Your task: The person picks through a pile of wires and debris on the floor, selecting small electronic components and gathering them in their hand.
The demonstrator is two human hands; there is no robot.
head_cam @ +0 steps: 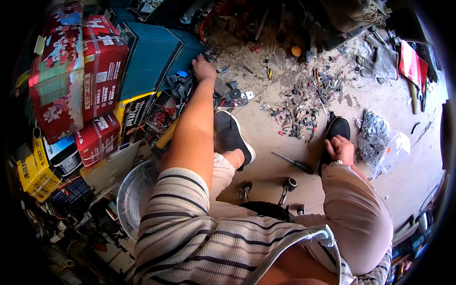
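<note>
My left hand (pixel 204 70) reaches forward to the edge of a teal box (pixel 188 50), with the back of the hand up and most fingertips hidden. Dark scraps with a bright blue piece (pixel 182 73) lie just left of its wrist. My right hand (pixel 342 148) hangs over my right shoe (pixel 338 129), its fingers curled; whether anything is inside is hidden. A screwdriver (pixel 301 166) with a dark handle lies on the floor to its left. Right of that hand is a clear plastic bag (pixel 374 139) of dark small parts.
Small loose parts (pixel 299 117) litter the concrete floor. Stacked red cartons (pixel 103 71) and a yellow box (pixel 39 171) line the left side. A wire fan guard (pixel 131 192) stands by my left arm. Grey gloves (pixel 379 64) and a red sheet (pixel 411 62) lie at the right.
</note>
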